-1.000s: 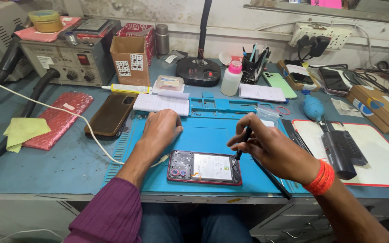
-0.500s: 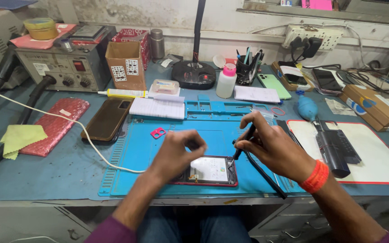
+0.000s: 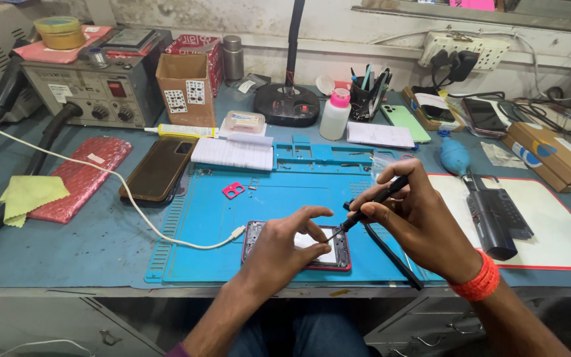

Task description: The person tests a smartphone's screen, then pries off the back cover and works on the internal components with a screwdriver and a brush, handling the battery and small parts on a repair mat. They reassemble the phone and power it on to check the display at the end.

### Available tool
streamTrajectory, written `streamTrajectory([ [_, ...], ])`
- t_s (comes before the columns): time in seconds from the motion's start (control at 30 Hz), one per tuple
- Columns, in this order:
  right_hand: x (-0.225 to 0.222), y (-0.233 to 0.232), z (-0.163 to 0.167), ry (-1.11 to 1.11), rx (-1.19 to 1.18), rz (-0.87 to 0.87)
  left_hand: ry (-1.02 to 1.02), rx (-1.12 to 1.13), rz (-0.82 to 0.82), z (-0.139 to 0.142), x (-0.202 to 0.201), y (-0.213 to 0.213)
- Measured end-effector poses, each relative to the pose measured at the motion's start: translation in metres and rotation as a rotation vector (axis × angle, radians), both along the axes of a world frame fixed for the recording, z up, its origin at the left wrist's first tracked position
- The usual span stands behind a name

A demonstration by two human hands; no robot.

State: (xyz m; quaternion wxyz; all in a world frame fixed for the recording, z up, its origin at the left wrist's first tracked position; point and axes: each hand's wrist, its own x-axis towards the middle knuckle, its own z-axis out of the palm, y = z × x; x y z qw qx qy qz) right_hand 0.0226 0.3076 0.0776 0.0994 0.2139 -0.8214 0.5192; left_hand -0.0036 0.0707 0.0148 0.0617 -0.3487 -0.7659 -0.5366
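The left hand [image 3: 284, 248] steadies the opened phone [image 3: 328, 254] at the desk's [image 3: 87, 244] front edge; the right hand's [image 3: 418, 221] grip pinches a screwdriver [image 3: 365, 210]. A brown carton [image 3: 185, 89] stands behind; a white cable [image 3: 100, 178] lies beside.

Between the left hand [image 3: 284, 250] and the right hand [image 3: 418, 221] there is only a narrow gap over the opened phone [image 3: 299, 246], and the screwdriver [image 3: 365, 208] crosses it. A white cable [image 3: 133, 208] lies across the blue mat [image 3: 213, 258] on the left. Above the phone the mat is mostly bare; only a small pink part [image 3: 233, 190] lies there. On the right, a black tool [image 3: 494, 215] blocks the white mat [image 3: 556, 231].
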Motion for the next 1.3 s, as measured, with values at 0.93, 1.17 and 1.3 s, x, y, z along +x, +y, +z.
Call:
streamTrajectory([
  [0.93, 0.024, 0.0, 0.0, 0.051, 0.33, -0.011, 0.125, -0.108, 0.047, -0.026, 0.046, 0.015],
  [1.17, 0.031, -0.006, 0.014, 0.182, 0.274, 0.285, 0.132, -0.065, 0.047, -0.031, 0.045, 0.014],
  [1.3, 0.029, -0.017, 0.027, -0.169, 0.573, -0.12, 0.171, 0.01, 0.07, -0.033, 0.045, 0.012],
])
